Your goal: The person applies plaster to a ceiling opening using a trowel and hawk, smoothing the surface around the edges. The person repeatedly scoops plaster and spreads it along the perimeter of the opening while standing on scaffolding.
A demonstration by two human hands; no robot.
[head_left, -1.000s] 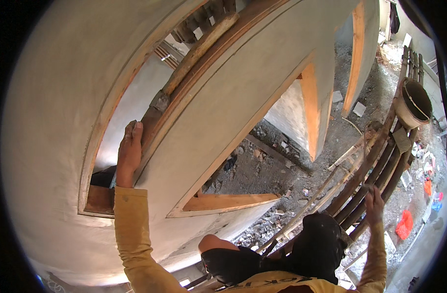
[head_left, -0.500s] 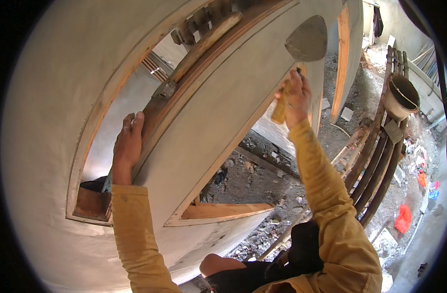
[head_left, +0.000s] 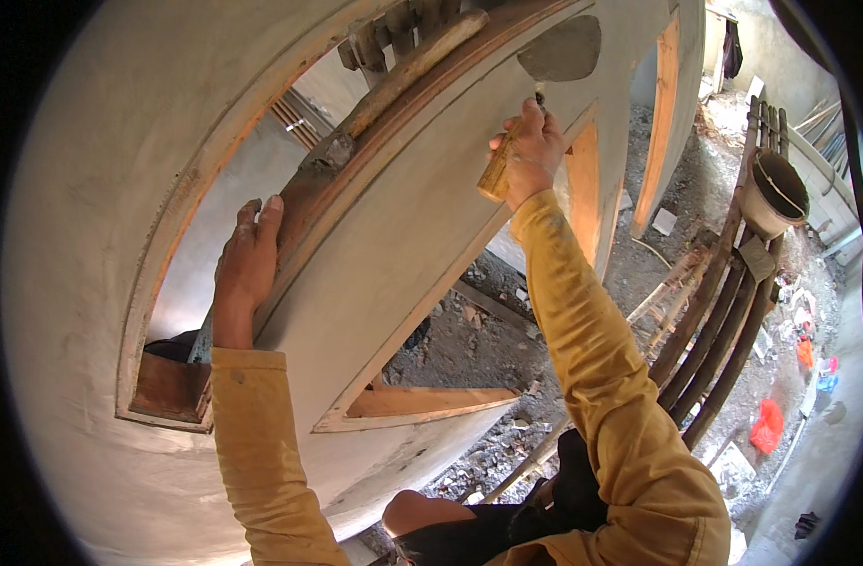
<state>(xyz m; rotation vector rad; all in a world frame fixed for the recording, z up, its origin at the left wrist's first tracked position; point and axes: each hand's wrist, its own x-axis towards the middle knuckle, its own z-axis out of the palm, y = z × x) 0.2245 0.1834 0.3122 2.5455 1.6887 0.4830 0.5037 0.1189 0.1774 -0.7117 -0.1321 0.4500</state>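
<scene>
My right hand is wrapped round the yellowish wooden handle of a trowel. Its broad, rounded grey blade points away from me, against or just over the grey plastered wall strip between two wood-framed openings. At the left, my left hand grips the inner edge of the wooden window frame, its fingertips by the dark brown wood and the rest of the fingers partly hidden. A rough wooden pole lies along that frame, beyond the left hand.
To the right, a bucket stands on a platform of wooden poles, beside a small grey flat board. Rubble and a red plastic bag litter the ground below. A second wood-framed opening lies between my arms.
My right hand and the trowel have moved left and slightly upward along the wall strip. The left hand keeps its hold on the frame, and the view has shifted a little.
</scene>
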